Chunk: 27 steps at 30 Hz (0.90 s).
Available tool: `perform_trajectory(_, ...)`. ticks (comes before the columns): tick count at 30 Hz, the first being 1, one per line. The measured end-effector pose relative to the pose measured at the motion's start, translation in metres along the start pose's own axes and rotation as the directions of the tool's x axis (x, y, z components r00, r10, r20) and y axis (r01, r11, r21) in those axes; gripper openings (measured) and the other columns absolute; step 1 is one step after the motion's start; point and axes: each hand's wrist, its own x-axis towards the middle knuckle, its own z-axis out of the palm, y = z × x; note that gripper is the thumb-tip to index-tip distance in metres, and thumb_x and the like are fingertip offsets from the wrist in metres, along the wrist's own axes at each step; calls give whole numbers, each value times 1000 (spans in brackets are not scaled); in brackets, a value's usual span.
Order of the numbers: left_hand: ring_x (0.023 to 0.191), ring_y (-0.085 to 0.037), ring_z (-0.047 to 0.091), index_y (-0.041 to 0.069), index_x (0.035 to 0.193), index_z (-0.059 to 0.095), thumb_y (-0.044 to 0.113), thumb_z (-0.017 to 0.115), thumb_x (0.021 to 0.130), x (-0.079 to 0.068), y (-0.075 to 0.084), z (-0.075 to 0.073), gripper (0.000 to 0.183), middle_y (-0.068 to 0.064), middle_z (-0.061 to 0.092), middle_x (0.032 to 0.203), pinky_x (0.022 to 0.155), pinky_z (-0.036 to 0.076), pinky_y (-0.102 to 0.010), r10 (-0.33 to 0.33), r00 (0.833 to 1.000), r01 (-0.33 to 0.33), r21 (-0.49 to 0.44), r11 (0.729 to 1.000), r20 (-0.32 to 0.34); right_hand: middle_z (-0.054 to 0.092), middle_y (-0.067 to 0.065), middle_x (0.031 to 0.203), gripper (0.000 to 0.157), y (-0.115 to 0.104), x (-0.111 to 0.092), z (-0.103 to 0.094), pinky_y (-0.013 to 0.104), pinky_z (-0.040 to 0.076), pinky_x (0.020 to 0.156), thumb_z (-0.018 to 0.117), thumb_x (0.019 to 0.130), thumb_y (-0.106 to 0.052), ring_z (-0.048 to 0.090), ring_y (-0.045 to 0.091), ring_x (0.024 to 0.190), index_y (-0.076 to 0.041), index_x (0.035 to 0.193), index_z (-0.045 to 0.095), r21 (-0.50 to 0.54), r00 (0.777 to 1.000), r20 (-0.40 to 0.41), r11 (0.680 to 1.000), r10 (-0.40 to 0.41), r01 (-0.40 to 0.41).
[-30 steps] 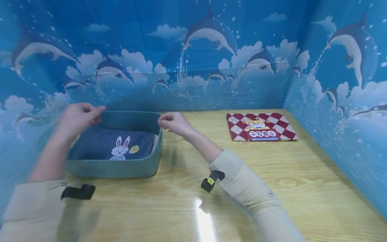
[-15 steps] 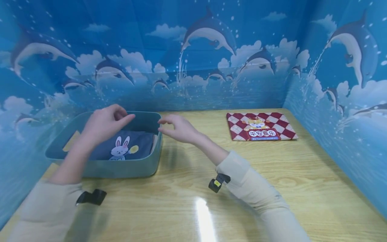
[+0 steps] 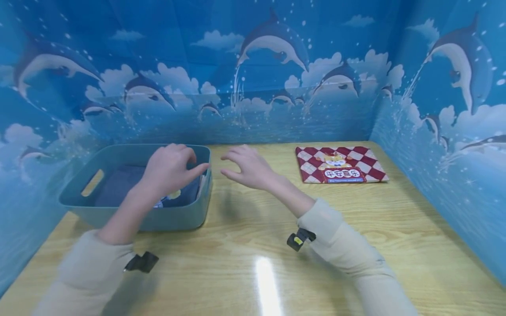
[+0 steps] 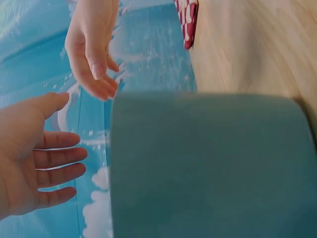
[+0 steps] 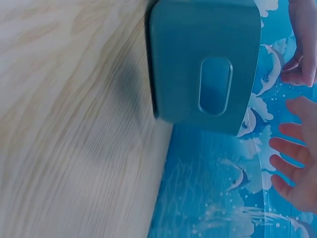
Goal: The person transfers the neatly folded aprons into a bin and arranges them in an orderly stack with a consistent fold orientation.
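Bright glare streak (image 3: pixel 268 285) on wooden table (image 3: pixel 217 276), soft shadows (image 3: pixel 229 210), wrist views seemingly slightly blurred

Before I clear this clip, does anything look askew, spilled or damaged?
Nothing stands out. The bin stands upright, the checked cloth lies flat on the table, and no spill or damage shows; the bright streak looks like glare. The left hand hides part of the dark cloth inside.

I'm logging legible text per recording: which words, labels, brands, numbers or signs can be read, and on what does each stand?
"平安喜乐": on the red-and-white diamond-checked fabric piece.
Small line on the blue strip beneath those characters: too small and blurred to read.
Yellow patch on the right wrist's black strap: any marking is too small.
Plastic basket: no text visible.
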Motion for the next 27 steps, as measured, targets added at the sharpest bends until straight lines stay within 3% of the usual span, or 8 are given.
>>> perform_trajectory(7, 80, -29, 55, 4, 88, 68, 40, 70, 81, 4, 17, 14, 37, -12, 64, 88, 69, 45, -43, 98, 993, -94, 53, 994, -67, 58, 8, 121, 40, 14, -17, -4, 43, 38, 97, 59, 91, -33, 48, 25, 114, -8, 122, 58, -117, 999, -36, 993, -33, 28)
perform_trajectory(16, 86, -30, 55, 3, 97, 69, 45, 71, 77, 12, 38, 28, 46, -13, 65, 94, 71, 45, -41, 203, 965, -191, 88, 978, -163, 55, 10, 124, 44, 32, -37, -17, 45, 33, 101, 59, 91, -34, 45, 27, 118, -7, 125, 55, -149, 1000, 3, 989, 23, -22)
perform_trajectory(21, 87, -29, 54, 4, 100, 68, 47, 70, 77, 16, 49, 39, 48, -12, 63, 94, 71, 44, -40, 238, 956, -217, 132, 967, -171, 55, 12, 125, 44, 40, -47, -24, 47, 34, 102, 60, 90, -33, 45, 30, 120, -6, 125, 55, -164, 998, 11, 985, 54, -51)
perform_trajectory(27, 91, -29, 53, 5, 104, 67, 49, 69, 78, 21, 64, 52, 51, -11, 62, 98, 75, 43, -42, 237, 960, -215, 148, 965, -150, 55, 14, 124, 45, 50, -65, -28, 49, 36, 99, 62, 89, -32, 46, 31, 119, -5, 125, 55, -171, 993, 14, 979, 116, -112)
